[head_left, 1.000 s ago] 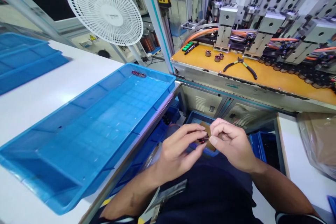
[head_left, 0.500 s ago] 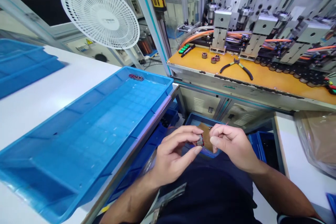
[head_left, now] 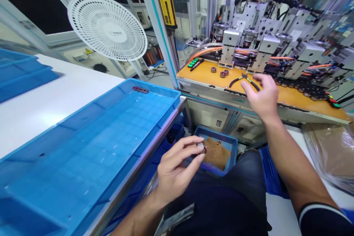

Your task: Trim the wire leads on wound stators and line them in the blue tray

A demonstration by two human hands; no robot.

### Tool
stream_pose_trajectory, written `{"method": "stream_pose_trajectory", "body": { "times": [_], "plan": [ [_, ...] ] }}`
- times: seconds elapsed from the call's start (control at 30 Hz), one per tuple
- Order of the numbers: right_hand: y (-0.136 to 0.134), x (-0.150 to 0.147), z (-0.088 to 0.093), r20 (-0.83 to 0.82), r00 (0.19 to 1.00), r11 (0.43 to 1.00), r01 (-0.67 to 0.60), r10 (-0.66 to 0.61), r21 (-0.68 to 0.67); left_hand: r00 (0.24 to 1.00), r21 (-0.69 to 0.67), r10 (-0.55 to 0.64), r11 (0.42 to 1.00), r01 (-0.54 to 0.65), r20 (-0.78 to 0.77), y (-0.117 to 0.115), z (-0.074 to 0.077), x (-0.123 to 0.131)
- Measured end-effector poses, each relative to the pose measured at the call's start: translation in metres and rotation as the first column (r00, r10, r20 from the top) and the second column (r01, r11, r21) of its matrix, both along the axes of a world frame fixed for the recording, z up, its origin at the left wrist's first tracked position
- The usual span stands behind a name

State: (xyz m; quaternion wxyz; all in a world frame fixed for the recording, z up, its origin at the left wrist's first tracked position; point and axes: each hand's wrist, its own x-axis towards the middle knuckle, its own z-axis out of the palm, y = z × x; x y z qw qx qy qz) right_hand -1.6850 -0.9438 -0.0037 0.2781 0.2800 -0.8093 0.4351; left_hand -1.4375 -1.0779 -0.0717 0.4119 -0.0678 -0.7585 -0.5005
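Right hand (head_left: 263, 96) has moved to the pliers (head_left: 244, 76), contact unclear

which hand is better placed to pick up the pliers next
Right, most likely: the right hand is spread open close to the pliers, while the left hand is farther away and already holding a small stator-like part.
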Motion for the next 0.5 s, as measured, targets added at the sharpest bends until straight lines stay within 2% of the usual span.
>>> {"method": "stream_pose_trajectory", "body": {
  "times": [0.07,0.13,0.2,0.23,0.37,0.5],
  "plan": [
    [-0.028,-0.041,0.0,0.044,0.986,0.961,0.144,-0.158,0.236,1.0,0.043,0.001,0.999,0.0,-0.022,0.002,0.0,0.0],
    [-0.05,-0.067,-0.003,0.144,0.938,0.863,0.219,-0.315,0.456,0.999,0.088,0.009,0.996,-0.006,-0.034,0.003,0.0,0.001],
    [-0.059,-0.081,-0.003,0.226,0.888,0.763,0.186,-0.4,0.619,0.999,0.098,0.024,0.995,-0.02,-0.042,0.003,0.001,0.004],
    [-0.057,-0.085,-0.002,0.255,0.879,0.728,0.141,-0.404,0.671,0.998,0.086,0.034,0.996,-0.029,-0.051,0.002,0.001,0.006],
    [-0.023,-0.099,0.013,0.279,0.926,0.644,-0.054,-0.253,0.763,0.994,0.01,0.073,0.997,-0.072,-0.084,-0.006,0.002,0.011],
    [0.028,-0.103,0.019,0.211,0.976,0.557,-0.144,-0.057,0.818,0.992,0.02,0.091,0.996,-0.09,-0.083,-0.009,0.002,0.011]
  ]
}}
